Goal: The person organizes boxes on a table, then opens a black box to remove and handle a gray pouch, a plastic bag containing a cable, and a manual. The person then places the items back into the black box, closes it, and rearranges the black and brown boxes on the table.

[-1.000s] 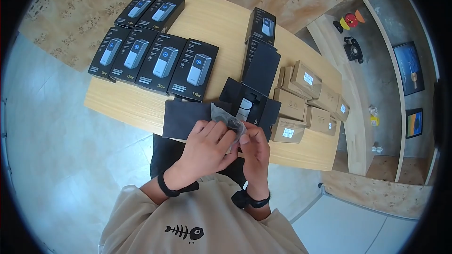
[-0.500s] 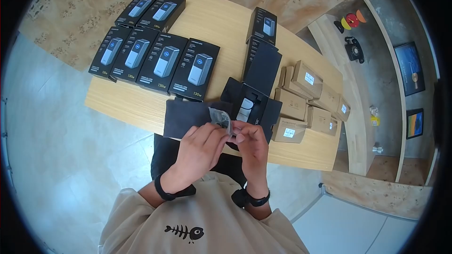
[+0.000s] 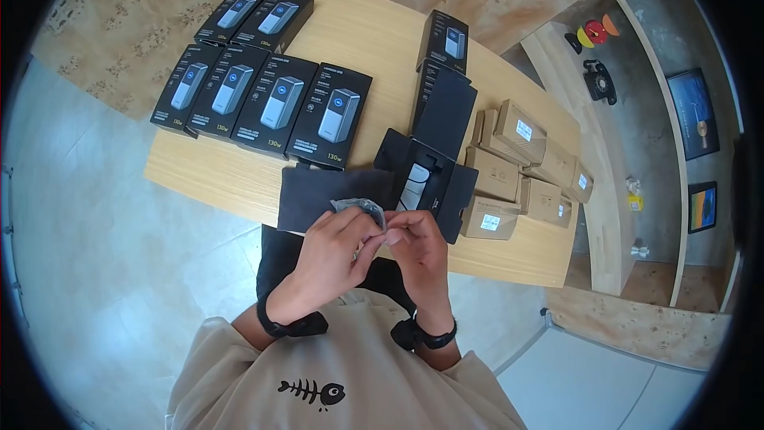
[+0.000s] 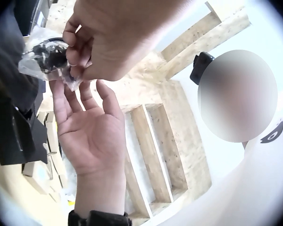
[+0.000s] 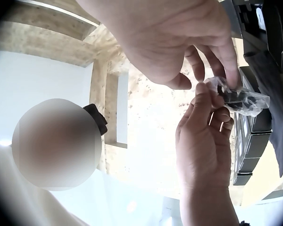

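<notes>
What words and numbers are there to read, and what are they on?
"130w": in gold, on the black boxes on the left side of the table.
The smaller writing on those boxes is too blurred to read.
White labels on the brown boxes: print too small to read.
Open black box: tiny light marks inside, too small to read.

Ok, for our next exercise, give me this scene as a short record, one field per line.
Left hand: pinches a clear bag
Bag contents: dark, unclear
Right hand: fingertips at the bag
Open box: black, pale item inside
Table's left side: six black boxes
Table's right side: brown boxes, piled
</notes>
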`<state>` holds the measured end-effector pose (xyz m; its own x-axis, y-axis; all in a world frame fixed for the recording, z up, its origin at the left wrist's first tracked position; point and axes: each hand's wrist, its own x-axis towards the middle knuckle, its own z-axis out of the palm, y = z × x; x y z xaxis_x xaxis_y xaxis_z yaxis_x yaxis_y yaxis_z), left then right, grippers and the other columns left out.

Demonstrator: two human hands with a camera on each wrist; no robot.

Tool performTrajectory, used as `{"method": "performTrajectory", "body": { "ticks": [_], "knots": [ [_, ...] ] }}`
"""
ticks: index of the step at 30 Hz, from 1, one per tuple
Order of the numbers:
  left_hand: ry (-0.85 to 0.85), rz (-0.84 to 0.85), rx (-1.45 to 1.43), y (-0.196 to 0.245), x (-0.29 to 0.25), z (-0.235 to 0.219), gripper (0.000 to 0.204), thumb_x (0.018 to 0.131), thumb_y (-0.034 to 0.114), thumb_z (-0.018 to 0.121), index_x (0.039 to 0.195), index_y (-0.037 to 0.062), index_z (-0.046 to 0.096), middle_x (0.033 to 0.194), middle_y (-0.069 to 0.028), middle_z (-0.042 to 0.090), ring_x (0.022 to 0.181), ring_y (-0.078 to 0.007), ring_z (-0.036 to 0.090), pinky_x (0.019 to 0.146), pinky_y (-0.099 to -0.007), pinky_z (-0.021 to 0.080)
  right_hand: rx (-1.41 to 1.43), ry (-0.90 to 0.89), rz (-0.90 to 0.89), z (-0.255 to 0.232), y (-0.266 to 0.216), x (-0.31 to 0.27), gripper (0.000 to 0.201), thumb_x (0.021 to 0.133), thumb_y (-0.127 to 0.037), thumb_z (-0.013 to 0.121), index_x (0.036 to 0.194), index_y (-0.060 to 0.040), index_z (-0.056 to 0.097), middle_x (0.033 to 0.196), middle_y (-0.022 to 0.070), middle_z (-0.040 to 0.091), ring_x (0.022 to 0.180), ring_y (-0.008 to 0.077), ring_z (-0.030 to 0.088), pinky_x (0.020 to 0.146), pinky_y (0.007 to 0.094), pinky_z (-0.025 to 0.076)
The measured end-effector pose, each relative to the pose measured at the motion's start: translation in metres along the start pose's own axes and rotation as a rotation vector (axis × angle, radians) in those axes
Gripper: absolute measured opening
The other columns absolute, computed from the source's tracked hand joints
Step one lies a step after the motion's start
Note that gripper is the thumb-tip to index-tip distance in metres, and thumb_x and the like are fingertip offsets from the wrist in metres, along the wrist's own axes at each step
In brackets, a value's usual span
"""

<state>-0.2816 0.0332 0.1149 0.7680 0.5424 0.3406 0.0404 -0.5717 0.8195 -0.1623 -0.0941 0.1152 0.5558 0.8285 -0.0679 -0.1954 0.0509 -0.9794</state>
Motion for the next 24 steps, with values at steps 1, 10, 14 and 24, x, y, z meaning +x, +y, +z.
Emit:
{"method": "performTrajectory", "body": {
  "ticks": [1,10,14,24],
  "knots": [
    [-0.004,0.008,0.005,0.0003,0.0003,0.0000,0.013,0.088,0.004,0.078,0.087,0.0066,0.065,0.081,-0.0061,0.062,0.064,-0.0244,0.061,0.066,-0.0371,0.042,-0.028,0.017,0.013,0.0003,-0.0005,-0.0005,0.017,0.104,0.001,0.063,0.119,0.0006,0.056,0.128,0.0138,0.065,0.120,0.0170,0.066,0.104,0.0310,0.052],
    [-0.038,0.032,0.039,0.0011,0.0007,0.0001,0.017,0.085,0.007,0.082,0.086,0.0087,0.065,0.078,-0.0024,0.061,0.064,-0.0228,0.060,0.066,-0.0365,0.039,-0.192,0.083,0.079,-0.0022,-0.0038,-0.0019,0.009,0.103,-0.002,0.068,0.110,0.0024,0.064,0.113,0.0109,0.075,0.104,0.0129,0.071,0.095,0.0280,0.055],
    [-0.049,0.019,0.026,0.0014,0.0003,-0.0015,0.016,0.083,0.007,0.083,0.089,0.0096,0.068,0.079,-0.0014,0.061,0.066,-0.0218,0.061,0.067,-0.0359,0.039,-0.180,0.062,0.088,-0.0054,-0.0005,-0.0029,0.011,0.105,-0.006,0.067,0.111,0.0025,0.065,0.118,0.0126,0.076,0.107,0.0125,0.071,0.097,0.0278,0.054],
    [-0.083,0.022,0.018,0.0035,0.0028,-0.0046,0.016,0.084,0.009,0.084,0.091,0.0106,0.069,0.081,0.0001,0.062,0.072,-0.0210,0.062,0.070,-0.0355,0.039,-0.164,0.049,0.072,-0.0091,0.0008,-0.0036,0.013,0.107,-0.008,0.065,0.113,0.0022,0.063,0.116,0.0116,0.075,0.106,0.0107,0.069,0.094,0.0263,0.053]
  ]
}}
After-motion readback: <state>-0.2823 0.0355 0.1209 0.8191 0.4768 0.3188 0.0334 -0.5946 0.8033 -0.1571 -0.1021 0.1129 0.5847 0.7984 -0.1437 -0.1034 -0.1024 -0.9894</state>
